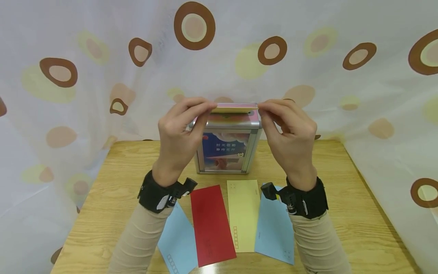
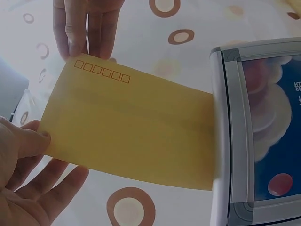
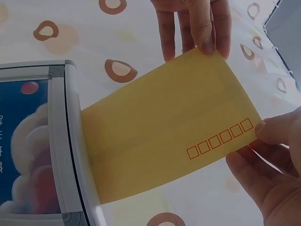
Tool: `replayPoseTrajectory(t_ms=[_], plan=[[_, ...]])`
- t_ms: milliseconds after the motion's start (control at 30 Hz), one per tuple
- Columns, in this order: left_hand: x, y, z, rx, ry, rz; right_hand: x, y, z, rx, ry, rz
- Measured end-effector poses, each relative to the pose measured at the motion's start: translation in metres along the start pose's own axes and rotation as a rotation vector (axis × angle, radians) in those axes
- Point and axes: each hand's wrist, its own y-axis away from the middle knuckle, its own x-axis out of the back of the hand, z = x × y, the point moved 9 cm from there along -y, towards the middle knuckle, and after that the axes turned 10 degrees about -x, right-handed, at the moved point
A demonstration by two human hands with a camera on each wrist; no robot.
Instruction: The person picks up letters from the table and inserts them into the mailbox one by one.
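Observation:
A yellow envelope (image 2: 127,122) stands over the top of a silver-framed mailbox (image 1: 224,152), its lower end hidden behind the box's top edge. In the head view the envelope shows nearly edge-on. My left hand (image 1: 179,133) pinches one upper corner between thumb and fingers. At the opposite corner, my right hand (image 1: 291,137) pinches it the same way, near the row of red printed squares in the right wrist view. The box front carries a blue picture panel with white characters.
Below the box on the wooden table (image 1: 119,182) lie a red envelope (image 1: 212,224), another yellow envelope (image 1: 243,213), a blue envelope (image 1: 181,239) at left and another blue envelope (image 1: 273,228) at right. A white patterned curtain (image 1: 219,68) hangs behind the box and along both sides.

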Motion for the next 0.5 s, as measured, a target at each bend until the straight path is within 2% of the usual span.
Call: replayPoseTrajectory(t_ms=[233, 500], plan=[[-0.004, 0.007, -0.006, 0.013, -0.009, -0.016, -0.001, 0.003, 0.016, -0.007, 0.049, -0.007], [-0.003, 0.014, -0.015, 0.055, -0.02, 0.021, -0.005, 0.004, 0.029, -0.03, 0.037, -0.031]])
